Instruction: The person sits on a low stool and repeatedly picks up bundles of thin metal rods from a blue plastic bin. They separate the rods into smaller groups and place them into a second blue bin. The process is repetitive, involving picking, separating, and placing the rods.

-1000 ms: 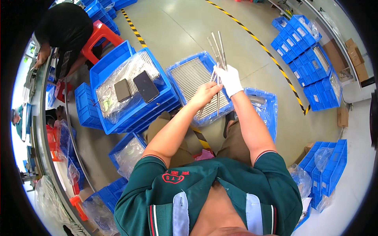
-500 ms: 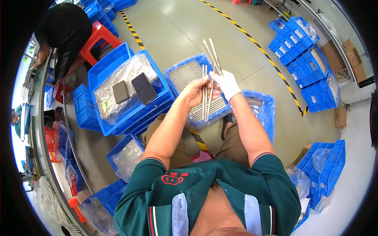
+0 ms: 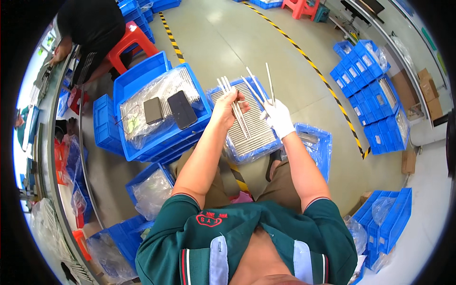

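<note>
Several thin metal rods [image 3: 242, 124] are gripped in my bare left hand [image 3: 226, 108], its fingers closed round them. My right hand [image 3: 279, 118], in a white glove, is closed on more metal rods [image 3: 270, 80], which fan out from its fingers. Both bundles are above a plastic-lined blue crate [image 3: 256, 156], where similar rods [image 3: 249, 141] lie side by side in rows. The hands are apart, left hand over the crate's left side and right hand by its right side. Some fingertips of the right hand are hidden.
At left, a stacked blue crate [image 3: 142, 156] carries bagged rods, a dark phone [image 3: 182, 110] and a small dark box [image 3: 153, 110]. Another lined blue crate [image 3: 324, 154] stands at right. A person [image 3: 90, 28] bends over a bench by a red stool [image 3: 129, 45].
My hands have drawn apart, the left moving left with its rods. The rods in my right hand have spread wider. The whole view has shifted slightly.
</note>
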Action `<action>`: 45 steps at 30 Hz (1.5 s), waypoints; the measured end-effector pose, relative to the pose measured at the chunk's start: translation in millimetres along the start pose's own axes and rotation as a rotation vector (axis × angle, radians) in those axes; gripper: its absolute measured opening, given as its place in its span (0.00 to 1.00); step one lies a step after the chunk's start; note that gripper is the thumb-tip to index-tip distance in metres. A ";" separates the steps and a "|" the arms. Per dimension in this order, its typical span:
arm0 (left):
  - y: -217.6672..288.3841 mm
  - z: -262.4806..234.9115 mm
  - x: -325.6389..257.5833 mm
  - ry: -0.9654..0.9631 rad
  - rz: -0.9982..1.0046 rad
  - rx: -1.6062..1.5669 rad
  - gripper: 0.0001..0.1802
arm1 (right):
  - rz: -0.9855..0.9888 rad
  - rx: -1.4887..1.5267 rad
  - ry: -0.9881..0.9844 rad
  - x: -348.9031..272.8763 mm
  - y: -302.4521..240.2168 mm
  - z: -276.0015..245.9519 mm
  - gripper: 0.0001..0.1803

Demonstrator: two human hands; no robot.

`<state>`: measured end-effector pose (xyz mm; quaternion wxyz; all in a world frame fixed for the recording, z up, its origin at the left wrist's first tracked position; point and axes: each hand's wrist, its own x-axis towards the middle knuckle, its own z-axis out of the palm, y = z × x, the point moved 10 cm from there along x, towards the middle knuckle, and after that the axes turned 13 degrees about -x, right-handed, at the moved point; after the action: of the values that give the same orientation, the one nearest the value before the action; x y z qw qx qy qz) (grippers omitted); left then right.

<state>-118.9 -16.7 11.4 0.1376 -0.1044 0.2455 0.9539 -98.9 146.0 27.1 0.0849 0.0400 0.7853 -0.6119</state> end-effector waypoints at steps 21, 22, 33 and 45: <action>4.2 13.0 -1.2 -0.039 0.098 0.185 0.14 | -0.041 -0.188 0.001 -21.0 -14.5 12.0 0.08; -4.9 13.0 -2.1 -0.033 0.070 0.212 0.13 | -0.063 -0.166 0.034 -19.0 -14.5 10.5 0.08; -32.3 13.2 -15.3 0.032 0.005 0.449 0.14 | -0.243 -0.527 0.337 -19.9 -26.8 -3.6 0.11; -39.8 25.9 -18.3 -0.040 -0.074 0.404 0.12 | -0.074 -0.179 0.254 23.2 5.8 -24.2 0.13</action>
<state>-92.6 25.8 21.0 0.1955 -0.0648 0.4253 0.8813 -122.8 169.8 23.0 -0.0345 0.0806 0.8419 -0.5324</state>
